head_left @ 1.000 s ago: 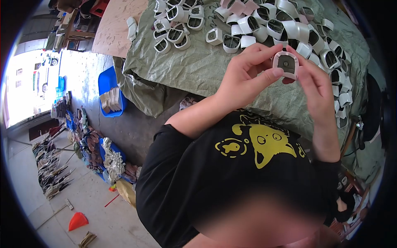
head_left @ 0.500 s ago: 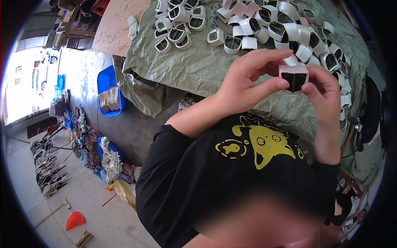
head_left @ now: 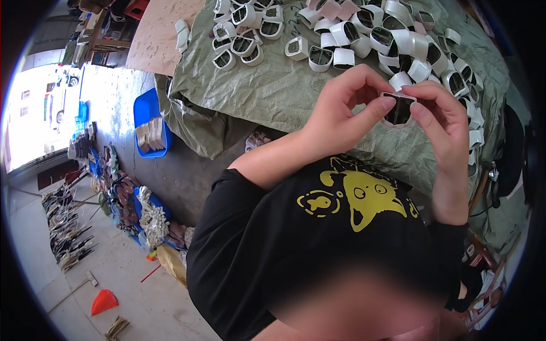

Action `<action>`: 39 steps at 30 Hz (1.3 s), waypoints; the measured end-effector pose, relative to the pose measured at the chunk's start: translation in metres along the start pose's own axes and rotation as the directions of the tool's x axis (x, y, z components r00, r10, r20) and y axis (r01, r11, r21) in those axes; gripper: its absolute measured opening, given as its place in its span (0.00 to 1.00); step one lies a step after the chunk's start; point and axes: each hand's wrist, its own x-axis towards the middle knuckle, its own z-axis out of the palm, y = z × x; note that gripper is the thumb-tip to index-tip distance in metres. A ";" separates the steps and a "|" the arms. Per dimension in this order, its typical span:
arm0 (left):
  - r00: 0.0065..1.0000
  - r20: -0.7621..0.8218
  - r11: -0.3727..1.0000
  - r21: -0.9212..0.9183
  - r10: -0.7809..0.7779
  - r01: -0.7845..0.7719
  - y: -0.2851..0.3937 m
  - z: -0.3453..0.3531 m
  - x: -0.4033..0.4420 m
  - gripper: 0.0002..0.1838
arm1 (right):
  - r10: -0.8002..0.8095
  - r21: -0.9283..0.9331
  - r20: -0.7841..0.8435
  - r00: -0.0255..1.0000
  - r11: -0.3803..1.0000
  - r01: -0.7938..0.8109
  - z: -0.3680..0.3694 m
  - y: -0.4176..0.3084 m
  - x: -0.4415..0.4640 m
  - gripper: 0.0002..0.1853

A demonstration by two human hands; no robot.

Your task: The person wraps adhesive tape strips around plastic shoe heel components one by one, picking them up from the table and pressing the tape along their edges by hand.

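A pale pink shoe heel [head_left: 399, 112] with a dark, ribbed end is held between both hands, above the near side of the cloth-covered table. My left hand [head_left: 350, 108] is closed on its left side, the thumb pressing at the edge of the dark end. On the opposite side, my right hand [head_left: 441, 116] pinches it between thumb and fingers. The fingers hide parts of its outer wall. Just beyond the hands lies a large heap of white heels [head_left: 392, 42], with a few pink ones [head_left: 330, 8] among them.
A smaller group of white heels [head_left: 243, 45] lies farther left on the wrinkled green cloth [head_left: 250, 85]. Left of it is a wooden board [head_left: 162, 40]. On the floor stand a blue bin [head_left: 149, 105] with stacked beige pieces and a red dustpan [head_left: 103, 302].
The held heel has been tilted, so its dark end faces up more and less outer wall shows. Both hands have shifted slightly with it, the right fingers now reaching over its top edge.
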 end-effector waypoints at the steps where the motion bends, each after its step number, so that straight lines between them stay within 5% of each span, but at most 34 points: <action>1: 0.999 -0.001 0.997 0.072 0.037 -0.037 -0.001 0.001 -0.001 0.12 | 0.005 0.023 -0.018 1.000 1.000 -0.005 0.001 0.002 0.000 0.13; 5: 0.988 0.124 0.995 -0.037 -0.088 0.093 0.010 -0.002 0.003 0.18 | 0.013 0.068 -0.083 0.996 0.998 -0.007 0.004 0.002 0.001 0.13; 9: 0.987 0.115 0.993 0.046 -0.110 0.105 0.012 -0.002 0.002 0.23 | -0.003 0.059 -0.107 0.994 0.998 0.010 0.016 -0.004 0.001 0.16; 16: 0.983 0.106 0.988 -0.001 -0.151 0.152 -0.003 -0.010 0.000 0.21 | -0.002 -0.047 0.005 1.000 0.999 0.002 0.014 0.013 0.000 0.20; 19: 0.985 0.092 0.990 0.000 -0.143 0.144 -0.003 -0.010 0.000 0.21 | 0.099 0.114 0.025 0.995 0.988 -0.101 0.013 0.020 0.001 0.17; 24: 0.977 0.110 0.981 -0.050 -0.181 0.188 0.004 -0.017 0.000 0.20 | 0.037 0.258 0.087 0.996 0.964 -0.058 0.005 0.019 0.001 0.15; 35: 0.940 0.046 0.918 -0.205 -0.338 0.340 0.009 -0.010 0.006 0.12 | -0.005 0.010 -0.022 1.000 1.000 0.005 0.000 0.017 -0.005 0.10; 39: 0.903 0.057 0.856 -0.299 -0.425 0.421 0.014 -0.011 0.005 0.12 | -0.024 0.195 -0.118 0.993 0.980 0.047 0.018 0.005 -0.005 0.09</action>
